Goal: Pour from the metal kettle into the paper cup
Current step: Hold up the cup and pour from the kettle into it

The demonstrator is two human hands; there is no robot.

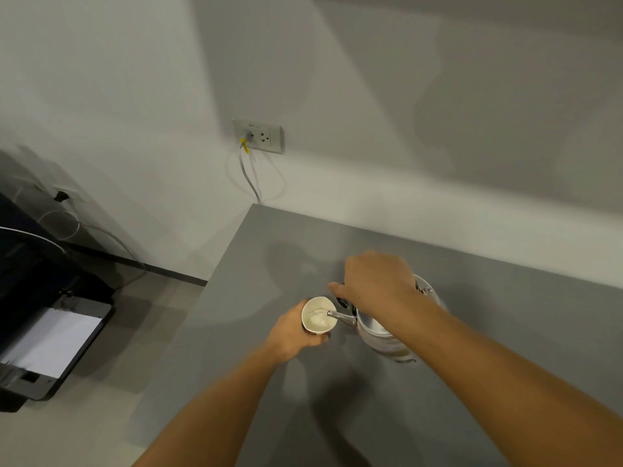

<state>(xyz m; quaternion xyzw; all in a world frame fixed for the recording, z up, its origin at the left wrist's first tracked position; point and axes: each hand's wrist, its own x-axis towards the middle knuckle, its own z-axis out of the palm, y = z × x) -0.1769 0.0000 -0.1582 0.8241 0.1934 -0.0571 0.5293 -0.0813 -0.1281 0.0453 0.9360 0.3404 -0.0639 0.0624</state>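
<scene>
— Pouring now? Where's the cup (316,319)?

— On the grey counter (488,332), near its left edge. The left hand (292,332) is wrapped around its side, gripping it.

— And the kettle (381,328)?

— Just right of the cup, tilted, spout tip over the rim. The right hand (374,281) is closed on its top handle. Something pale shows inside the cup, perhaps water; I can't tell.

— Anything else?

— A wall socket (259,135) behind, cable plugged in.
</scene>
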